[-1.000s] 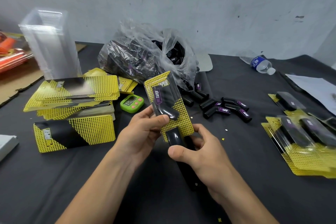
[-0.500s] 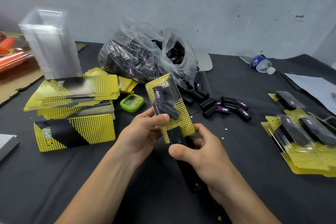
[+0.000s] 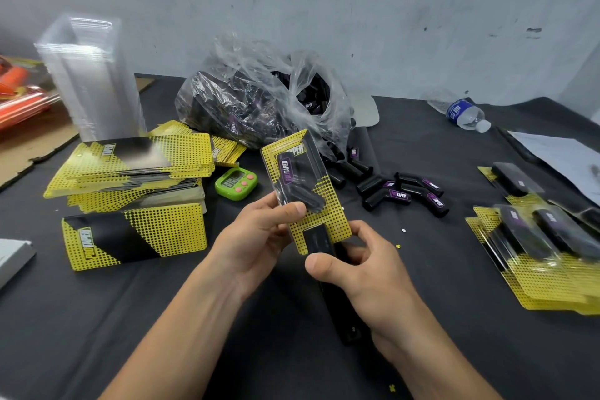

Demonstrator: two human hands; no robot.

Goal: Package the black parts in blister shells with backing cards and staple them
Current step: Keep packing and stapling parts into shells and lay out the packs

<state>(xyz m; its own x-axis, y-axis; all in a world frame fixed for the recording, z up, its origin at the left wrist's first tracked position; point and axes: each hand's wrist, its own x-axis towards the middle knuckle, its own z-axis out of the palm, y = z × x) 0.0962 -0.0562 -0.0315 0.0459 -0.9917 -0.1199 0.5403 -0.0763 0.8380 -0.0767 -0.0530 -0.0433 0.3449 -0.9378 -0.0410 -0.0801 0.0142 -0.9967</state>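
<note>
My left hand (image 3: 259, 234) pinches a blister pack (image 3: 305, 188): a yellow dotted backing card under a clear shell with a black part inside. The pack's lower edge sits in the jaws of a black stapler (image 3: 319, 240), which my right hand (image 3: 363, 273) grips with the thumb on top. Loose black parts (image 3: 402, 191) lie behind the pack on the table. A clear bag of more parts (image 3: 259, 107) stands further back. Finished packs (image 3: 535, 237) are piled at the right. Backing cards (image 3: 136, 166) are stacked at the left, beside a tall stack of clear shells (image 3: 94, 81).
A green timer (image 3: 235, 183) sits by the card stack. A water bottle (image 3: 464, 114) lies at the back right, with white paper (image 3: 558, 153) near it. Cardboard (image 3: 29, 146) and orange items are at the far left. A white box corner (image 3: 13, 256) shows at the left edge.
The pack has slid slightly down and toward me, a little deeper into the stapler's jaws. Both hands keep their holds.
</note>
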